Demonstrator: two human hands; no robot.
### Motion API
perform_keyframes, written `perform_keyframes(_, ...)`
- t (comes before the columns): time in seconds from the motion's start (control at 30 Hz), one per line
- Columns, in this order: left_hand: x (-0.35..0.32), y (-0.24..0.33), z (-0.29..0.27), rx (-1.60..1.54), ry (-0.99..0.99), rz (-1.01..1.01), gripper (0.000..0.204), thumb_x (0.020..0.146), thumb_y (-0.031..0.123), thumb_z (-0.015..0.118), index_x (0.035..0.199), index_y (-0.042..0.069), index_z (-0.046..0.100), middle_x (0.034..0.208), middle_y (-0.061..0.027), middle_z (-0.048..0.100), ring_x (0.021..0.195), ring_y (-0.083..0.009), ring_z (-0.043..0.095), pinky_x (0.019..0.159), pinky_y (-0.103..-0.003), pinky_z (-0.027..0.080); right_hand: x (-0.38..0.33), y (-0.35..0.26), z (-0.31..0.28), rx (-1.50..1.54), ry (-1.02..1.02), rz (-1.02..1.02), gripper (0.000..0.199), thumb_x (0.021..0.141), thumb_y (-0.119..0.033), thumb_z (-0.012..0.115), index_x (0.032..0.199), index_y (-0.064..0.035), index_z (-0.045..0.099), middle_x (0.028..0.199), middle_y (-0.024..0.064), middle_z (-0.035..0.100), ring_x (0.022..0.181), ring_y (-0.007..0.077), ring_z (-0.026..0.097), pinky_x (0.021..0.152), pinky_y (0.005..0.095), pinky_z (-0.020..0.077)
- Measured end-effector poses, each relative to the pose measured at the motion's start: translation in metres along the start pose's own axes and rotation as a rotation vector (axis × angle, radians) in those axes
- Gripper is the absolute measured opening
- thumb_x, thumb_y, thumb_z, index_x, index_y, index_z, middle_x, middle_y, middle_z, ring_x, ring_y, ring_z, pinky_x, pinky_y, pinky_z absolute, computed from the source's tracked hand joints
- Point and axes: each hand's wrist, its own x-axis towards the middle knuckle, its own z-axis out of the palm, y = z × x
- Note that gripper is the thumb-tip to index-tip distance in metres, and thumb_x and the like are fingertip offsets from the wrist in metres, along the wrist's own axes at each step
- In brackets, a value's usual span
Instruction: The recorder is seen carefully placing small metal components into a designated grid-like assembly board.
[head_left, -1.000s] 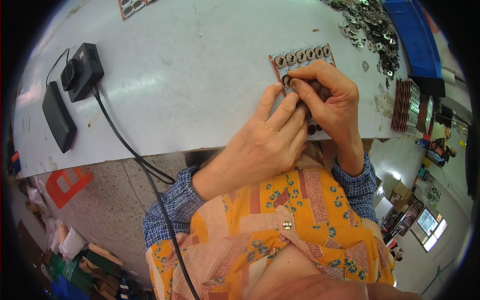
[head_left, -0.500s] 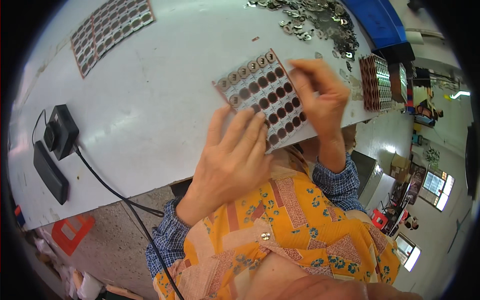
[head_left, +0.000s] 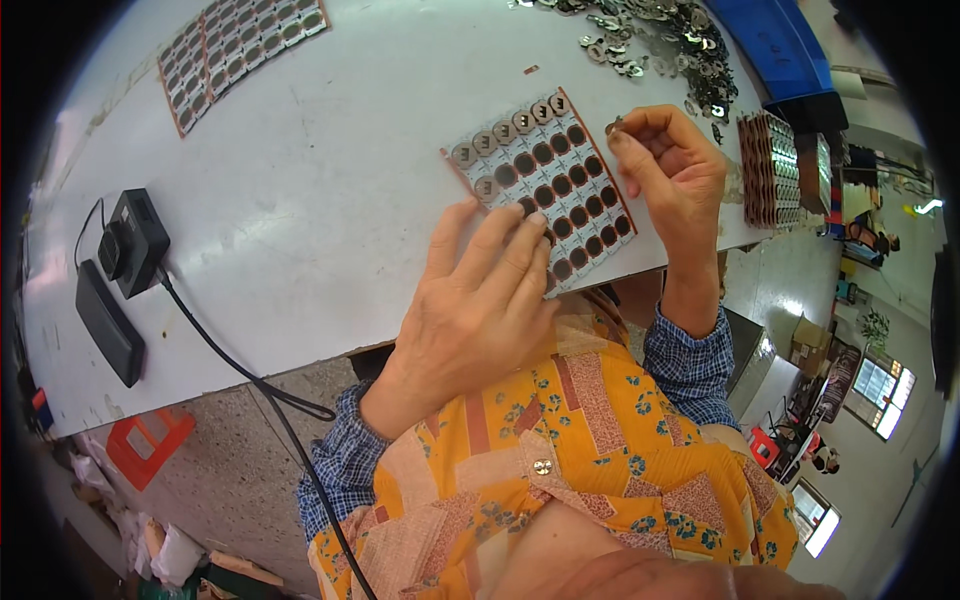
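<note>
Copper-edged grid sheet lies on the white table, centre-right of the frame, long axis running upper left to lower right. Left hand presses flat on its lower corner; right hand, just right, pinches a small metal disc.

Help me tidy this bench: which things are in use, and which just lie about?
In use: grid tray, small metal piece, left hand, right hand.
Lying about: second tray, black adapter, loose metal parts, stacked trays.
</note>
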Motion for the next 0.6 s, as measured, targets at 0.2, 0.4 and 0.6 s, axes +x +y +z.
perform_keyframes(0.2,-0.001,-0.002,0.003,0.009,0.017,0.011,0.054,0.076,0.022,0.089,0.121,-0.004,0.076,0.136,-0.0156,0.073,0.131,-0.0347,0.067,0.116,-0.059,0.049,-0.004,-0.02,0.026,0.478,-0.192,0.264,0.023,0.103,-0.003,0.075,0.124,0.0055,0.075,0.084,0.0024,0.072,0.063,0.0053,0.063,0.054,0.0207,0.0523)
perform_keyframes(0.4,-0.002,-0.005,0.005,0.005,0.041,0.032,0.053,0.074,0.023,0.089,0.117,-0.004,0.076,0.136,-0.0159,0.073,0.13,-0.0359,0.066,0.114,-0.06,0.05,-0.004,-0.022,0.034,0.495,-0.296,0.414,0.028,0.104,-0.001,0.071,0.129,0.0093,0.073,0.092,0.0066,0.073,0.07,0.0077,0.067,0.056,0.0228,0.0596)
perform_keyframes(0.6,-0.003,-0.005,0.007,0.0,0.058,0.041,0.055,0.071,0.023,0.089,0.116,-0.005,0.076,0.136,-0.0167,0.073,0.13,-0.0363,0.066,0.113,-0.061,0.05,-0.008,-0.024,0.037,0.385,-0.239,0.246,0.027,0.104,-0.001,0.07,0.13,0.0067,0.071,0.095,0.01,0.075,0.07,0.0109,0.07,0.057,0.0253,0.0615)
